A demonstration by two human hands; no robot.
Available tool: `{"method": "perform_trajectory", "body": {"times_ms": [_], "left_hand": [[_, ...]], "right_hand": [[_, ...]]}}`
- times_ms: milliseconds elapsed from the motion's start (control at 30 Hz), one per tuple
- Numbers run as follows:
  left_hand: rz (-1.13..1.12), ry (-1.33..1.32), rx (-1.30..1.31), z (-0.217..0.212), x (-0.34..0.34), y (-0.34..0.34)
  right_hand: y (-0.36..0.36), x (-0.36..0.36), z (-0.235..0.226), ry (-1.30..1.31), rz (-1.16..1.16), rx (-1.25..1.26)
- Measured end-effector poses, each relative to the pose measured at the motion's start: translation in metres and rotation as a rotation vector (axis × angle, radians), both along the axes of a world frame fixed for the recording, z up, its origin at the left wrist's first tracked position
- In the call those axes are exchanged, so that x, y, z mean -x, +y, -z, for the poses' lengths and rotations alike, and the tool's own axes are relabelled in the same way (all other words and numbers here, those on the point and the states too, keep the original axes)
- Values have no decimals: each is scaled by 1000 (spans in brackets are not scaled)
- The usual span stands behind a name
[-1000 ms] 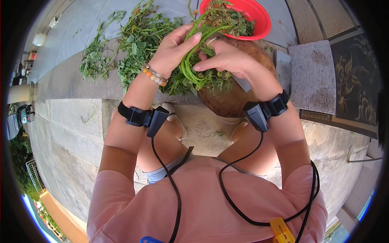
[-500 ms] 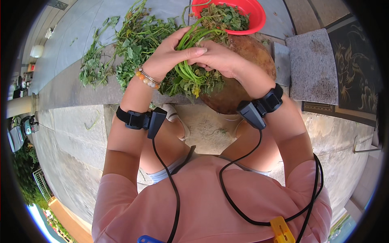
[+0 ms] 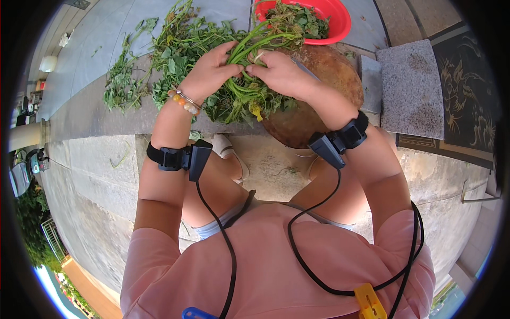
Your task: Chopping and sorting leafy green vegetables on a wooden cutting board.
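Observation:
A bunch of long green leafy stems (image 3: 244, 51) lies between my two hands, its leafy ends hanging toward me beside a small yellow flower or leaf. My left hand (image 3: 213, 72) is closed round the bunch from the left, its thumb pressing on the stems. From the right, my right hand (image 3: 281, 75) grips the same stems with bent fingers, and a thin pale loop shows at them. Under the right hand is a round brown wooden board (image 3: 334, 80). A thin bluish-grey edge shows beside that hand; I cannot tell what it belongs to.
A large heap of leafy vines (image 3: 178, 58) spreads to the left on the stone ledge (image 3: 85, 114). Beyond the board stands a red plastic basin (image 3: 340, 26) holding cut greens. A rough granite block (image 3: 410, 87) lies at the right.
My hands have drawn slightly apart. The left thumb, which overlapped the right fingers, now sits left of them on the stems, and the left wrist has shifted a little left.

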State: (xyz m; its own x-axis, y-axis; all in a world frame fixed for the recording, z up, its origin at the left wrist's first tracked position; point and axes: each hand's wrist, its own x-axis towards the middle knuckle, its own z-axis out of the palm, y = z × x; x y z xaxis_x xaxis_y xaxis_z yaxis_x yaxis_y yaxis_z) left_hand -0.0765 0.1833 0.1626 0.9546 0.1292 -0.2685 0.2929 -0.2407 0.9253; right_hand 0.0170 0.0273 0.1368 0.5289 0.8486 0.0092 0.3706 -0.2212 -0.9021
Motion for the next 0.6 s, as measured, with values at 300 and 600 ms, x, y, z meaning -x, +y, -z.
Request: {"method": "perform_trajectory", "body": {"times_ms": [300,600], "left_hand": [[-104,117,242,-3,2,-10],[17,7,-39,10,2,-15]], "right_hand": [[-3,15,-2,-453,39,196],[-17,-18,-11,-609,-141,129]]}}
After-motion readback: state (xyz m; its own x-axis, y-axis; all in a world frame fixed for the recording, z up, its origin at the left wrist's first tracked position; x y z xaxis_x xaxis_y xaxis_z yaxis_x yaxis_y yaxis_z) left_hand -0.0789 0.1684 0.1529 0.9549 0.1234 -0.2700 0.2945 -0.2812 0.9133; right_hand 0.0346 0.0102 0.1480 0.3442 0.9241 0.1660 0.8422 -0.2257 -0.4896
